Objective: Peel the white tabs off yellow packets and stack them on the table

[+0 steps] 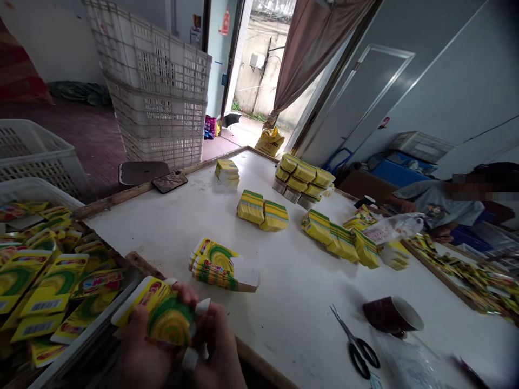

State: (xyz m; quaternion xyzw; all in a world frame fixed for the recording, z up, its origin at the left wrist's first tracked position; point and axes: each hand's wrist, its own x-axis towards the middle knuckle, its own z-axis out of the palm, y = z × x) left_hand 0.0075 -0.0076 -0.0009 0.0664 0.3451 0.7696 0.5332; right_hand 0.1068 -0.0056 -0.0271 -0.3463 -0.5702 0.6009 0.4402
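Note:
A small yellow-and-green cardboard box [170, 319] with a swirl print is held low over the table's near edge. My left hand [144, 351] grips it from the left, with the thumb across its face. At the box's right end, my right hand [217, 337] closes its fingers on it, partly blurred. White covers sit on several fingertips. Just beyond my hands, a small stack of similar flat boxes [214, 265] lies on the white table [284, 292], and a white flap sticks out to the right.
A white crate [103, 313] at left is heaped with printed boxes. Bundled boxes [304, 175] stand farther back. Scissors [357, 346], a dark mug [391, 313] and a phone [170, 182] lie on the table. Another person [436, 200] sits at right. Stacked crates [158, 92] rise behind.

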